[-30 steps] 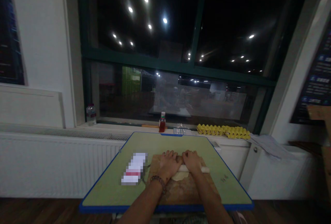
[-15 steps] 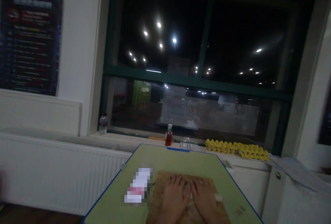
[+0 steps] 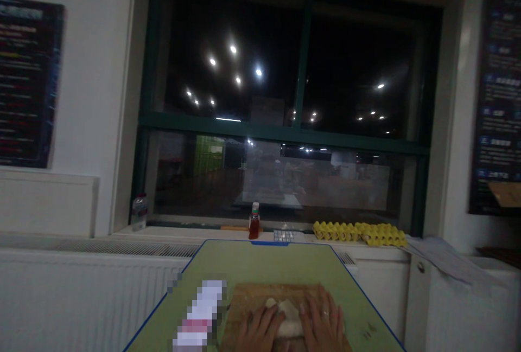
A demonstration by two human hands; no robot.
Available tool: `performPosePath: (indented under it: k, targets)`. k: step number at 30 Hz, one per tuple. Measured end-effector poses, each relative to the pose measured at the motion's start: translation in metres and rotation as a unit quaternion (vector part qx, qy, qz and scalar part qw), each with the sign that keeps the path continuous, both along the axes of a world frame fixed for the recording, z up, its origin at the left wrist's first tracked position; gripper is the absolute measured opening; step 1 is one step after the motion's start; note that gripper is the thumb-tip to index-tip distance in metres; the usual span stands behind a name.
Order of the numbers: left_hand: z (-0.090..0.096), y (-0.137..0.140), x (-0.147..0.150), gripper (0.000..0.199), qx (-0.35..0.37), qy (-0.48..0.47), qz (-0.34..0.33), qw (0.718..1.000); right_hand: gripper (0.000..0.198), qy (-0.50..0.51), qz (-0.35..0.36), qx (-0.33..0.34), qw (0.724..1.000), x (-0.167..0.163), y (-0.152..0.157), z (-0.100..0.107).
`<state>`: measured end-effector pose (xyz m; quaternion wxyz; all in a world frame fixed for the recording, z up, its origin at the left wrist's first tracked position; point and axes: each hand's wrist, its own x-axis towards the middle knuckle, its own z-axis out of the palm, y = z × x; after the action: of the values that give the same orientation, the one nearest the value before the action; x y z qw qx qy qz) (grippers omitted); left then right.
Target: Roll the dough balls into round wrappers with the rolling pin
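A pale lump of dough [image 3: 288,327] lies on a wooden board [image 3: 246,293] at the near end of the green table [image 3: 264,262]. My left hand [image 3: 260,330] rests on its left side, fingers stretched forward and spread, the tips touching the dough. On the other side my right hand [image 3: 323,322] lies with fingers extended and slightly apart, its inner edge against the dough. A ring shows on one of the right fingers. Both wrists are cut off by the bottom of the view.
Left of the board lies a pixelated white and pink item [image 3: 199,317]. Beyond the table, the sill holds a small bottle of red liquid [image 3: 254,224], yellow egg trays [image 3: 358,232] and a clear bottle [image 3: 139,212]. A white radiator [image 3: 81,292] stands at left.
My hands have drawn apart and nearer to me, uncovering the dough between them. The view has turned slightly to the right and up.
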<state>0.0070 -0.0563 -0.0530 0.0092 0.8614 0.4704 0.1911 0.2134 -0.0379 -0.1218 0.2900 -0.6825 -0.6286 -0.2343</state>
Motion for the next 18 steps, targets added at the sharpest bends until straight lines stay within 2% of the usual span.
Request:
performPosePath:
  k: [3,5,14,18]
  targets:
    - [0.017,0.000,-0.006,0.043,0.009,-0.021,0.034,0.999,0.044,0.012,-0.018,0.012,1.000,-0.004,-0.005,0.011]
    - [0.022,-0.001,-0.007,0.041,0.001,-0.033,0.048,0.998,0.048,0.017,-0.005,0.008,1.000,-0.005,-0.009,0.018]
    - [0.025,-0.012,-0.005,0.038,-0.028,-0.067,0.072,0.995,0.040,0.035,0.050,-0.072,0.996,-0.008,-0.031,0.038]
    - [0.028,-0.015,-0.008,0.032,-0.026,-0.104,0.048,0.993,0.037,0.018,0.099,-0.021,0.995,-0.008,-0.034,0.043]
